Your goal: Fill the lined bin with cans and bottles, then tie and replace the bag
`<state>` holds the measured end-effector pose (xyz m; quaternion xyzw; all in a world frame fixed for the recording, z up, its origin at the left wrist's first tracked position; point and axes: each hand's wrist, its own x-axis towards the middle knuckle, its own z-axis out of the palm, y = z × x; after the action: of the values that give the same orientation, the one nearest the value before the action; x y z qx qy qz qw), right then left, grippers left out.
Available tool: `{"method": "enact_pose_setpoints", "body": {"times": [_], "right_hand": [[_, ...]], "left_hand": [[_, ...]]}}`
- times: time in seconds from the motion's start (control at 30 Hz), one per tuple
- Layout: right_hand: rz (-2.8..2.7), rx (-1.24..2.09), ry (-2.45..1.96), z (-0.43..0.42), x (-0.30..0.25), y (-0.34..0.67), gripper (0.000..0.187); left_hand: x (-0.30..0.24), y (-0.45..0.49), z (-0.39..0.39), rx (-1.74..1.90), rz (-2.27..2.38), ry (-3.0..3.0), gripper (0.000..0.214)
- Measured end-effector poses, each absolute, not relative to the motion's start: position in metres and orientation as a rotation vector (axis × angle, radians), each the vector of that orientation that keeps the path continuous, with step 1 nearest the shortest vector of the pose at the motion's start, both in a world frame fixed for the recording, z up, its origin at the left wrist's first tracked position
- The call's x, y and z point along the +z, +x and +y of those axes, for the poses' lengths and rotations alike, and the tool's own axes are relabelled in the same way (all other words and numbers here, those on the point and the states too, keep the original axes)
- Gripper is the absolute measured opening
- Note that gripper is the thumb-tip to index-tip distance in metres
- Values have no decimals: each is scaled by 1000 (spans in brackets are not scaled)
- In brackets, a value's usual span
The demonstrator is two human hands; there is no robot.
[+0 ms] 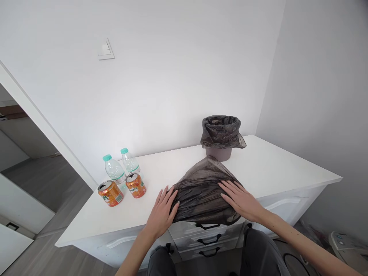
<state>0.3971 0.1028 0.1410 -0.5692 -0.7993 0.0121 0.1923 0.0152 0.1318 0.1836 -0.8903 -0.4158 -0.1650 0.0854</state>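
A thin black plastic bag (205, 195) lies spread at the front edge of the white cabinet top, its lower side hanging slightly over the edge. My left hand (162, 211) rests at the bag's left side with the fingers stretched out. On its right side, my right hand (238, 197) lies flat with the fingers extended over the plastic. Behind the bag stands a small brown bin (219, 154), lined with another black bag (221, 136) folded down over its rim.
Two orange soda cans (112, 195) (137, 188) stand at the left of the cabinet top (287, 168). Just behind them are two clear bottles (113, 168) (130, 161) with teal caps. Black drawer handles (209, 239) show below the front edge. A wall rises at the back.
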Motion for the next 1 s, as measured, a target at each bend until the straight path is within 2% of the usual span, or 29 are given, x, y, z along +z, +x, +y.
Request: {"method": "enact_pose_setpoints", "body": {"times": [0.1,0.27,0.4,0.47,0.53,0.63,0.7,0.83,1.0], "right_hand": [[-2226,-44,-1505,78,148,385,62],[-2360,-230,-1235,31,145,345,86],[-2284,-398,-1295,36,136,327,95],[-2256,-437,-1279,41,136,330,90],[-2249,-428,-1193,42,141,338,75],[-2200,-285,-1159,38,157,352,48],[-2104,-137,-1257,43,174,360,36],[-1768,67,-1420,80,221,355,35],[-1534,134,-1433,117,274,318,35]], "left_hand": [[194,13,115,-587,-1077,-2663,57],[198,2,88,-393,-930,-2756,72],[190,-12,86,-445,-931,-2762,62],[184,-21,88,-530,-952,-2770,53],[182,-31,87,-641,-1007,-2783,40],[184,-39,79,-874,-1184,-2802,25],[190,-38,73,-1011,-1373,-2817,23],[205,-21,72,-1180,-1814,-2716,30],[218,-2,90,-1291,-1980,-2565,37]]}}
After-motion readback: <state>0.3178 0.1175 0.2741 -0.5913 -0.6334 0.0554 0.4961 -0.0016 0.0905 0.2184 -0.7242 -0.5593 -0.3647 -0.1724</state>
